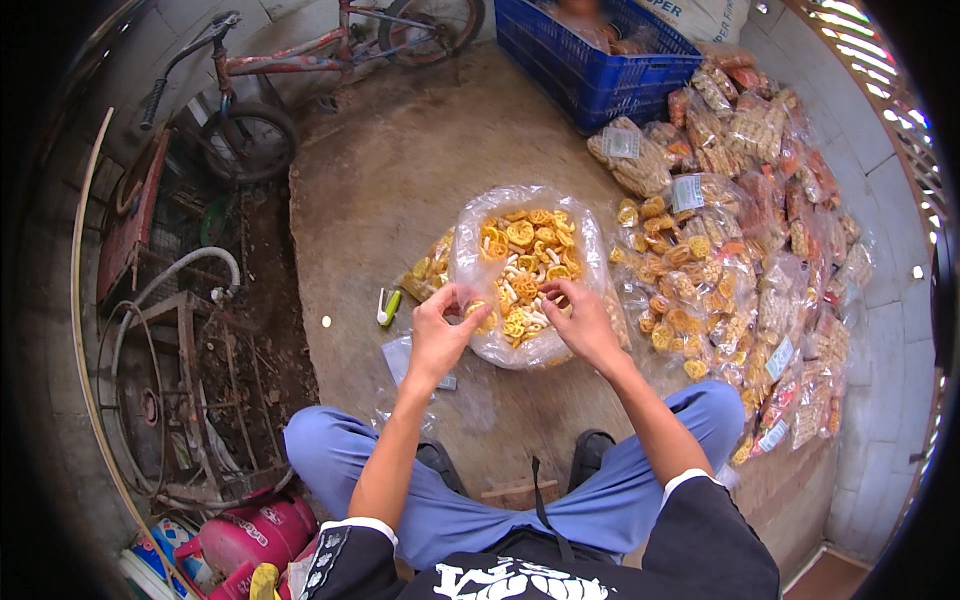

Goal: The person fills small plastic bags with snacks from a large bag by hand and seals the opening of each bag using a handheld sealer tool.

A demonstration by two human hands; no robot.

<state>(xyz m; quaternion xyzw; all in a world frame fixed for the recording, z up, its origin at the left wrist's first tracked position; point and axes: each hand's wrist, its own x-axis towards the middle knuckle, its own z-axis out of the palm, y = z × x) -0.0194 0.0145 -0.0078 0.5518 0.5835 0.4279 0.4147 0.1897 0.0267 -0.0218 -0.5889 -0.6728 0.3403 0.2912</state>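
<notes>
In front of me a large clear plastic bag [590,250] stands with its mouth wide, full of yellow and orange wheel-shaped crackers [520,233] and pale stick-shaped snacks. At its near left rim, my left hand [442,335] pinches a small clear plastic bag [483,290] with a few crackers showing in or behind it. My right hand [583,322] is over the right side of the crackers, fingers curled together; what they hold is hidden. A green and white stapler [388,307] lies left of my left hand. Clear plastic packets [398,358] lie just below it.
Many filled snack bags [720,240] are heaped along the right wall. A blue plastic crate [600,75] stands at the back, with part of a person by it. At left are a bicycle [290,60], a rusty metal frame [190,400] and a pink gas cylinder [255,535].
</notes>
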